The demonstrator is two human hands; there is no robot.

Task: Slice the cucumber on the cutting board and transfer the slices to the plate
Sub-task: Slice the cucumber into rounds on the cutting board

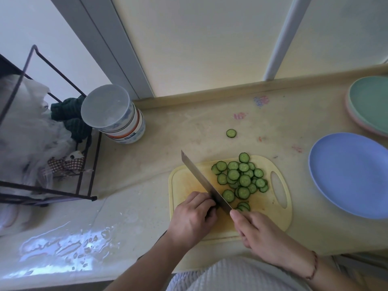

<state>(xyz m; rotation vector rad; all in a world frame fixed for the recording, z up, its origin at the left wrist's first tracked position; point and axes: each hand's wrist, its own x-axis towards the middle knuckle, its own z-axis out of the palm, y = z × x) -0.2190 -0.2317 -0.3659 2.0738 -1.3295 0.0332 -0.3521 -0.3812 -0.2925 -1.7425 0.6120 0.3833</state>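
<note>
A yellow cutting board (270,211) lies on the counter in front of me. Several cucumber slices (241,179) are heaped on its far half. One stray slice (231,133) lies on the counter beyond the board. My right hand (264,234) grips the handle of a cleaver (201,179), whose blade runs diagonally across the board with its edge down. My left hand (193,217) has curled fingers over a dark end piece of cucumber (212,210) right against the blade; most of that piece is hidden. An empty blue plate (350,175) sits to the right of the board.
A green plate stacked on a pink one (369,103) sits at the far right. A stack of bowls (117,116) stands at the back left beside a black wire rack (42,143) with bags and cloth. Water is pooled on the counter (63,248) at the left.
</note>
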